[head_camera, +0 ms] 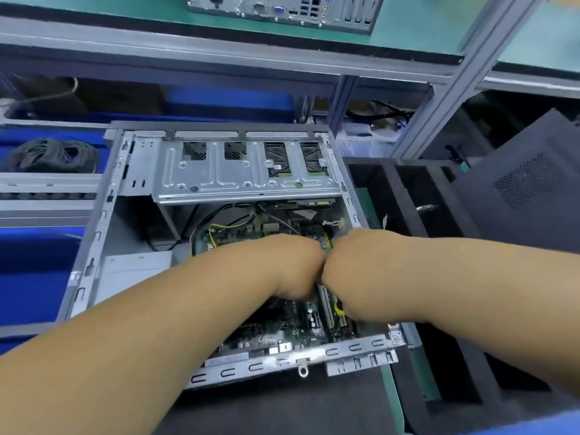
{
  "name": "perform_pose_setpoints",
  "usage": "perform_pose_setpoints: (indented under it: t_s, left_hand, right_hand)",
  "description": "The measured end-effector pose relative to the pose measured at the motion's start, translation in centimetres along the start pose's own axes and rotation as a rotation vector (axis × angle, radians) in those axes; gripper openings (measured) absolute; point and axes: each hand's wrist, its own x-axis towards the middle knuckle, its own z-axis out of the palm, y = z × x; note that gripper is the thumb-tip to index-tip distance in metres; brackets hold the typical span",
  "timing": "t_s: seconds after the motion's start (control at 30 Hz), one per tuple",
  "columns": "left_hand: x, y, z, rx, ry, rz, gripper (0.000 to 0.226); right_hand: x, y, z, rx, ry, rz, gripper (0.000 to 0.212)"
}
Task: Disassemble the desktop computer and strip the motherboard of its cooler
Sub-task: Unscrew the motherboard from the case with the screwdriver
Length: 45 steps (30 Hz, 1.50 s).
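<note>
An open grey desktop case (94,246) lies on its side in front of me. Its green motherboard (276,328) shows at the bottom, with memory slots (326,309) near the right wall. My left hand (288,265) and my right hand (354,271) reach down into the case side by side, knuckles touching, over the board's middle. Their fingers point down and are hidden behind the backs of the hands, so what they hold is unseen. No cooler shows around the hands. A metal drive cage (244,177) spans the case's far end, with cables (219,227) below it.
A black foam tray (408,199) with slots sits right of the case, and a dark side panel (527,189) leans beyond it. Blue bins (31,271) and a cable bundle (50,155) lie at the left. Another computer chassis (282,11) stands on the green upper shelf.
</note>
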Motion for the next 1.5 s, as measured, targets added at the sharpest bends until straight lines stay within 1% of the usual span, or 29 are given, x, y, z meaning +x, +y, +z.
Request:
perform_pose_setpoints:
  t_s: [0.17, 0.4, 0.57, 0.73, 0.9, 1.1, 1.23, 1.4, 1.5]
  left_hand:
    - [1.2, -0.7, 1.3, -0.072, 0.03, 0.114, 0.025]
    - [2.2, -1.8, 2.2, -0.003, 0.047, 0.176, 0.03]
    - [2.4, -1.7, 2.3, 0.065, 0.037, 0.188, 0.036]
    - [2.5, -1.7, 2.6, 0.116, 0.021, 0.18, 0.036]
    - [2.6, -1.9, 2.9, 0.116, 0.018, 0.173, 0.036]
    - [2.7, -2.0, 3.1, 0.116, 0.008, 0.174, 0.047]
    - [2.8, -2.1, 3.1, 0.112, -0.004, 0.176, 0.048]
    - [2.8, -2.3, 3.0, 0.105, -0.017, 0.182, 0.049]
    - [2.8, -2.2, 3.0, 0.111, -0.03, 0.187, 0.049]
  right_hand:
    - [0.9, 0.7, 1.4, 0.038, -0.039, -0.021, 0.031]
    - [1.7, 1.0, 3.2, 0.036, -0.023, -0.067, 0.022]
    - [1.9, 0.4, 3.1, 0.036, -0.064, -0.102, 0.03]
    - [1.5, 0.1, 2.4, 0.088, -0.104, -0.071, 0.03]
    - [1.2, 0.1, 2.1, 0.075, -0.133, -0.044, 0.033]
    - [1.2, -0.4, 2.7, -0.024, -0.225, -0.064, 0.032]
    - [1.1, -0.2, 2.2, -0.012, -0.317, -0.068, 0.036]
    - [1.3, -0.5, 1.7, -0.013, -0.376, -0.077, 0.032]
    - [1.4, -0.8, 1.3, -0.021, -0.367, -0.094, 0.029]
